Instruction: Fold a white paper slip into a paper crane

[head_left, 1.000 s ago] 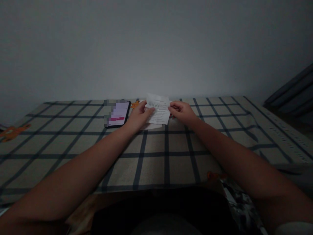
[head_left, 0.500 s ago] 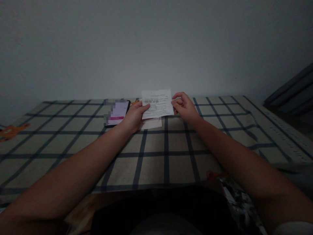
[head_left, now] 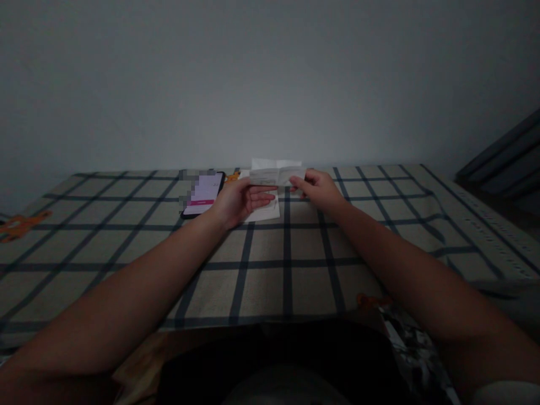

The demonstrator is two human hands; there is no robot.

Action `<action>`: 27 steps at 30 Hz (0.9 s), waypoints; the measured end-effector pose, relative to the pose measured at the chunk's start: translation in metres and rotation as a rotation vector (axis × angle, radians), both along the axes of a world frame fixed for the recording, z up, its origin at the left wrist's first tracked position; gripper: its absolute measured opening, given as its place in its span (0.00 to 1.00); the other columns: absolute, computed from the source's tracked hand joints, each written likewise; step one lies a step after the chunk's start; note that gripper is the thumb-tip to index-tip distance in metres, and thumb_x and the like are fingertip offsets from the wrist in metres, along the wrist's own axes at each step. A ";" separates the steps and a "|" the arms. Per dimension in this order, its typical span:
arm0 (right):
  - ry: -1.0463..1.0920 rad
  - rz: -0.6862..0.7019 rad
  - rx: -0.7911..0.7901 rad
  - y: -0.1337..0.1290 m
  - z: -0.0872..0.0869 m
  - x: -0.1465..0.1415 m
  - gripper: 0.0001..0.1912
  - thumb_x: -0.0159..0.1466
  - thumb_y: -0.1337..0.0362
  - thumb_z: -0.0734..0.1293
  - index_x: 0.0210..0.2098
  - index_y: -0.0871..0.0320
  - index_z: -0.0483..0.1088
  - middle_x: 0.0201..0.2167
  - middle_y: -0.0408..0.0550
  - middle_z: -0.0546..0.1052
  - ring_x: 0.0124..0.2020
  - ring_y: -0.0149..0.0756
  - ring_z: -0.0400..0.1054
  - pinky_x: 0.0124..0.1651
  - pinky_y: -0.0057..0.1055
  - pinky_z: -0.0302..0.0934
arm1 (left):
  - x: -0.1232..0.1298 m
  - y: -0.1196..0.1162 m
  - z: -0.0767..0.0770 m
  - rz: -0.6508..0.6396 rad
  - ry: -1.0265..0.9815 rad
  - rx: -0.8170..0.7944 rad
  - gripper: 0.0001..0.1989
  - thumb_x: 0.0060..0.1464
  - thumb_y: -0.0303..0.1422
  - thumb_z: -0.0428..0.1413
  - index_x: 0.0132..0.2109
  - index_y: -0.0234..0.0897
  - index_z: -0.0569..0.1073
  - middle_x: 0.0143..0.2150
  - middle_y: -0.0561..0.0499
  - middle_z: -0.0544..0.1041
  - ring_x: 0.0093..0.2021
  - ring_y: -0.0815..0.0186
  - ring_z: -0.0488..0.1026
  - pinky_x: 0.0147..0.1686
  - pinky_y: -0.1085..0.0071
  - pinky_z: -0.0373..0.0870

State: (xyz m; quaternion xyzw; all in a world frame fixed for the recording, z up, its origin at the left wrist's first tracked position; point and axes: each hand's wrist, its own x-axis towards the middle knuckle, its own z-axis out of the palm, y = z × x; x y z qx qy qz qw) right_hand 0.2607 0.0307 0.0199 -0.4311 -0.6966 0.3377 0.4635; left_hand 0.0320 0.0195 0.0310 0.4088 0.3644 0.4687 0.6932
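Paper sheet [head_left: 275, 173] is held above the bench [head_left: 268, 292], long axis left to right: the right hand [head_left: 317, 188] pinches its right end; the left hand [head_left: 237, 203], equally near, meets its left end, fingers [head_left: 263, 197] extended below, grip too dim to tell.

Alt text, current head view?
The right hand pinches a creased paper sheet's right end; the left hand, fingers extended, is at its left end. Below, more paper lies on a checked tablecloth, a lit phone to the left.
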 end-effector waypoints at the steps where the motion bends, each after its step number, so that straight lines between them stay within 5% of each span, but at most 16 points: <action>1: 0.013 -0.010 -0.019 0.000 0.000 0.000 0.21 0.63 0.47 0.70 0.36 0.61 0.77 0.31 0.50 0.79 0.29 0.33 0.70 0.30 0.29 0.64 | 0.001 -0.001 0.001 -0.009 0.013 0.003 0.17 0.66 0.33 0.51 0.44 0.25 0.81 0.39 0.38 0.85 0.30 0.65 0.82 0.30 0.74 0.79; 4: 0.025 -0.021 -0.022 0.002 -0.002 0.000 0.19 0.63 0.50 0.70 0.38 0.61 0.78 0.30 0.48 0.80 0.29 0.33 0.71 0.29 0.28 0.64 | 0.003 -0.002 0.002 -0.027 0.029 0.022 0.17 0.68 0.36 0.50 0.47 0.27 0.79 0.37 0.40 0.84 0.32 0.63 0.83 0.30 0.72 0.80; 9: 0.055 -0.044 -0.032 0.002 -0.003 -0.001 0.18 0.63 0.50 0.71 0.38 0.61 0.77 0.28 0.47 0.79 0.25 0.30 0.69 0.28 0.27 0.64 | 0.003 -0.005 -0.002 -0.066 0.025 0.145 0.30 0.63 0.57 0.54 0.54 0.34 0.76 0.44 0.41 0.84 0.39 0.58 0.84 0.34 0.67 0.81; 12: 0.077 -0.043 -0.045 -0.001 -0.001 -0.002 0.19 0.62 0.49 0.72 0.36 0.61 0.76 0.27 0.47 0.78 0.24 0.29 0.68 0.28 0.27 0.64 | 0.003 -0.006 -0.007 -0.069 0.080 0.214 0.28 0.49 0.48 0.71 0.51 0.35 0.78 0.46 0.43 0.83 0.42 0.59 0.83 0.36 0.67 0.82; 15: 0.068 0.000 -0.033 -0.003 0.000 -0.004 0.19 0.62 0.49 0.72 0.35 0.61 0.76 0.26 0.46 0.78 0.24 0.29 0.68 0.28 0.27 0.63 | 0.004 -0.003 -0.012 -0.028 0.126 0.218 0.25 0.41 0.39 0.76 0.44 0.33 0.80 0.40 0.45 0.83 0.37 0.64 0.81 0.34 0.71 0.81; 27: 0.269 0.094 -0.091 0.004 -0.006 -0.009 0.21 0.56 0.57 0.74 0.45 0.55 0.66 0.28 0.37 0.76 0.25 0.28 0.72 0.25 0.24 0.63 | 0.006 -0.005 -0.004 0.201 0.206 0.192 0.09 0.54 0.31 0.68 0.38 0.31 0.79 0.33 0.46 0.84 0.26 0.73 0.78 0.31 0.79 0.78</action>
